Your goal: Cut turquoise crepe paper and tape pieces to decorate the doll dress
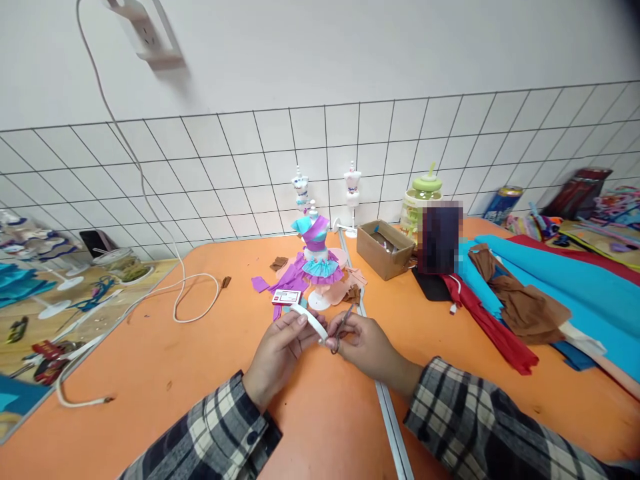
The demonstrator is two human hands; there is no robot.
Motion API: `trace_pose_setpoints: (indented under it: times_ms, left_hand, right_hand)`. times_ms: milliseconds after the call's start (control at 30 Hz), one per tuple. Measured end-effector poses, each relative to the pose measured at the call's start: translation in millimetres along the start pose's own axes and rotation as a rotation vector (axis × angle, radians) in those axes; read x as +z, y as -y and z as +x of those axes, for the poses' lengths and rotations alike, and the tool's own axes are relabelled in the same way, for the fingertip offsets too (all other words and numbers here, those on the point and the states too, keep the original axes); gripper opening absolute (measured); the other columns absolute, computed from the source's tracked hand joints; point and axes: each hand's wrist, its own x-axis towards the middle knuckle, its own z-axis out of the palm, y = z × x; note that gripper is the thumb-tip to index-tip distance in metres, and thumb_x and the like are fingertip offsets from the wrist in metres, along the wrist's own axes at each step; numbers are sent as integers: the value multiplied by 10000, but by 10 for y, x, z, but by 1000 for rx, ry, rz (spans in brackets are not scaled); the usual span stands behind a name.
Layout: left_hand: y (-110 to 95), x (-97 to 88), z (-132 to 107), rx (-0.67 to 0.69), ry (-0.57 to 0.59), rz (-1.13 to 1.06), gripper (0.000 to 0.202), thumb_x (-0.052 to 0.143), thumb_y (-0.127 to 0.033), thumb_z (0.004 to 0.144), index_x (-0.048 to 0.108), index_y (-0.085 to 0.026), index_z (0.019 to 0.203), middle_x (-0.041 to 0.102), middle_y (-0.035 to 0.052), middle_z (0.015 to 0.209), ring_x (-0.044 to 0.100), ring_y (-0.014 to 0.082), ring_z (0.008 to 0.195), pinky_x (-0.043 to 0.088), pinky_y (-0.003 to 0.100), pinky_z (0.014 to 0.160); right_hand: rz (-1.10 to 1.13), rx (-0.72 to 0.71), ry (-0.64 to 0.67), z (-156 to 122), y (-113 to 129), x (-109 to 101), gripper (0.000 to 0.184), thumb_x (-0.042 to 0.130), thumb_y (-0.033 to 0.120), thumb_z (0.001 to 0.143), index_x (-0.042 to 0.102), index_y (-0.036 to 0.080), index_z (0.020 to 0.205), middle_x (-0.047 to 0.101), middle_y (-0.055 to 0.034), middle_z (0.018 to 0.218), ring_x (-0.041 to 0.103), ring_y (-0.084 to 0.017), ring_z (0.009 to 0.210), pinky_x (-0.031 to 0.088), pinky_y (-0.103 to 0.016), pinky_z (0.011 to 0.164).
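Observation:
My left hand (277,348) is closed around a narrow white roll of tape (311,321), held tilted above the orange table. In my closed right hand (373,345) is a small pair of metal scissors (343,325), its blades pointing up and away. The right fingertips are at the tape's near edge; whether they pinch its loose end I cannot make out. Just beyond the hands stands a small mannequin (315,248) in a purple and turquoise ruffled dress. Beside its white base (319,301) lie a small white and red box (287,297) and purple fabric scraps (290,275).
Two more mannequins (353,187) stand by the tiled wall. A cardboard box (385,250), a green-lidded jug (425,193) and a blurred-out upright screen (441,237) are to the right, with blue, brown and red cloth (565,267) beyond. A white cable (183,280) crosses the left side.

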Motion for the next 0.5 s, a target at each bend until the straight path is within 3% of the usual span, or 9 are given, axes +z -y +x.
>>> trace_pose_setpoints:
  times_ms: [233, 500]
  left_hand:
    - [8, 11, -9, 96, -11, 300, 314, 694, -403, 829, 737, -176, 1041, 745, 111, 1079, 684, 271, 978, 484, 396, 921]
    - [0, 50, -3, 158, -11, 478, 294, 688, -406, 828, 749, -173, 996, 752, 107, 1058, 677, 260, 963, 490, 368, 902]
  right_hand:
    - [-246, -104, -96, -11, 43, -5, 92, 660, 228, 773, 692, 189, 850, 696, -18, 827, 619, -158, 782, 485, -289, 755]
    - [-379, -42, -122, -24, 73, -40, 67, 638, 234, 798, 695, 204, 818, 704, 6, 769, 634, -141, 711, 463, -251, 675]
